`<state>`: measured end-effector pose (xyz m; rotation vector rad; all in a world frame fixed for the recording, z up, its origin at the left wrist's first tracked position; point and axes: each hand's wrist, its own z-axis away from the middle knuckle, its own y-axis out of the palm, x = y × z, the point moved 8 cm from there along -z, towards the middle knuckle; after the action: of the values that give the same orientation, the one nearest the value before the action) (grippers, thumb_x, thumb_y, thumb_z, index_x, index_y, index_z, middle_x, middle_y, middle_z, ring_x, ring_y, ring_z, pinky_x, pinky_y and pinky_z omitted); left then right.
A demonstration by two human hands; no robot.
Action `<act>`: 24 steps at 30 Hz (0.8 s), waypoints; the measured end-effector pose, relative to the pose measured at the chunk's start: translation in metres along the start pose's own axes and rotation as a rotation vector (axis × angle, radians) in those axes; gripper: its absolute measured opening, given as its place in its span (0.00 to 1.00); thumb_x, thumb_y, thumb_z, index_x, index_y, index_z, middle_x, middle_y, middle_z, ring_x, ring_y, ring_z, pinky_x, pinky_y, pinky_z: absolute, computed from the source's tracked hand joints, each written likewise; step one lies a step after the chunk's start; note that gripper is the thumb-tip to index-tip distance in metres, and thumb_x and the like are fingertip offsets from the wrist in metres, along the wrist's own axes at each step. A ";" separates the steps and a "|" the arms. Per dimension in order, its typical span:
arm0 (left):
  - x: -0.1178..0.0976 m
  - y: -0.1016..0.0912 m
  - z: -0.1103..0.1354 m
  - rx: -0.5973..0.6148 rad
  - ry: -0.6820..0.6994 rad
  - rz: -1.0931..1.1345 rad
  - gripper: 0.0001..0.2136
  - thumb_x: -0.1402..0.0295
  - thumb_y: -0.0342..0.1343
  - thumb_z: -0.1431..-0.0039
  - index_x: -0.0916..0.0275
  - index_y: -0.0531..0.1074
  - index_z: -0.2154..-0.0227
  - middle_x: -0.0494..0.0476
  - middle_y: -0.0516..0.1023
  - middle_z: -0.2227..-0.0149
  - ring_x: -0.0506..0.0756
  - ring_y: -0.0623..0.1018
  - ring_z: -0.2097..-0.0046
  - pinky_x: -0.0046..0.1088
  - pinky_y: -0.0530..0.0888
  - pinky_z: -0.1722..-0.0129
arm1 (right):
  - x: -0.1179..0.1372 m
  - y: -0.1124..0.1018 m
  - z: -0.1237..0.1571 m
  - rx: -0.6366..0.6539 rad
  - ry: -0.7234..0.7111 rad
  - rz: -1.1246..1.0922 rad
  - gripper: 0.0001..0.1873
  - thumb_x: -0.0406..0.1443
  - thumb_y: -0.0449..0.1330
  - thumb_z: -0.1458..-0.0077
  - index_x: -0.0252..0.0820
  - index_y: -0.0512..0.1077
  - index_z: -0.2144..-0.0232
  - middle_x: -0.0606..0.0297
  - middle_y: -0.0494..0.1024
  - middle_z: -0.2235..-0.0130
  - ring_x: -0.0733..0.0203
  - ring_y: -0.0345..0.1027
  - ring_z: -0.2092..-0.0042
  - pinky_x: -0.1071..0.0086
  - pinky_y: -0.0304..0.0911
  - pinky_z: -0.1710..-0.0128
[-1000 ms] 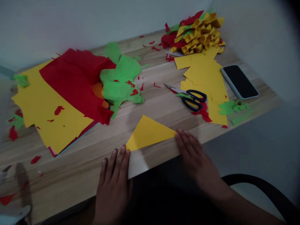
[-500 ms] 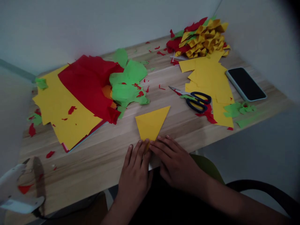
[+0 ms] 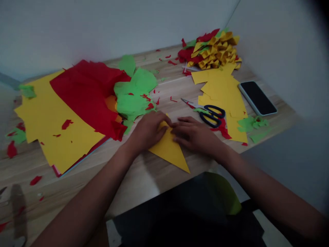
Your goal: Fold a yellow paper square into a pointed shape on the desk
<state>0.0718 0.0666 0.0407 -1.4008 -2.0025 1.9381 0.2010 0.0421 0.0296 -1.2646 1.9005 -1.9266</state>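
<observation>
A folded piece of yellow paper [image 3: 172,151] lies on the table near its front edge, one sharp corner pointing toward me. My left hand [image 3: 150,130] is bent over its far left part, thumb and fingers closed on the paper. From the other side my right hand [image 3: 196,134] grips the far right edge, its fingertips meeting those of the left. Between them the fingers hide the far end of the sheet. Just beyond my right hand rest scissors with dark blue handles [image 3: 213,116].
Left of my hands, red tissue paper [image 3: 84,92] and green tissue paper [image 3: 136,89] lie over yellow sheets [image 3: 64,144]. Cut yellow pieces [image 3: 221,89] lie at right beside a phone [image 3: 258,97]. A heap of folded yellow pieces [image 3: 218,51] stands at the back right.
The yellow paper has been turned round, its sharp corner now toward me. Both hands have moved from its near end to its far end. The view has shifted slightly.
</observation>
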 end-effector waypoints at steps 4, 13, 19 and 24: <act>0.022 0.009 -0.017 0.008 -0.053 -0.165 0.15 0.67 0.57 0.38 0.59 0.71 0.49 0.59 0.77 0.47 0.63 0.72 0.44 0.44 0.65 0.41 | -0.022 -0.004 -0.035 -0.079 0.001 -0.039 0.06 0.32 0.60 0.41 0.43 0.74 0.60 0.60 0.80 0.58 0.51 0.69 0.53 0.58 0.67 0.51; 0.033 0.006 0.000 -0.031 -0.228 -0.272 0.24 0.56 0.59 0.39 0.58 0.66 0.42 0.60 0.71 0.40 0.66 0.68 0.40 0.48 0.64 0.40 | -0.024 0.006 -0.051 -0.279 -0.015 -0.082 0.22 0.26 0.54 0.51 0.42 0.66 0.52 0.54 0.75 0.52 0.47 0.66 0.47 0.52 0.62 0.44; 0.037 0.004 -0.001 -0.038 -0.268 -0.278 0.15 0.59 0.56 0.36 0.57 0.70 0.49 0.57 0.71 0.38 0.66 0.68 0.38 0.48 0.65 0.40 | -0.022 0.009 -0.051 -0.244 -0.029 -0.013 0.22 0.26 0.54 0.49 0.42 0.66 0.51 0.54 0.76 0.51 0.45 0.66 0.47 0.50 0.62 0.44; 0.040 0.003 0.001 -0.053 -0.299 -0.248 0.16 0.64 0.55 0.36 0.58 0.69 0.46 0.58 0.73 0.39 0.65 0.68 0.39 0.47 0.65 0.40 | -0.020 0.013 -0.059 -0.261 -0.008 -0.009 0.25 0.25 0.54 0.53 0.42 0.65 0.51 0.54 0.74 0.50 0.46 0.66 0.48 0.50 0.62 0.43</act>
<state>0.0491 0.0889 0.0164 -0.8568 -2.2371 2.0922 0.1706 0.0965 0.0189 -1.3456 2.2021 -1.7157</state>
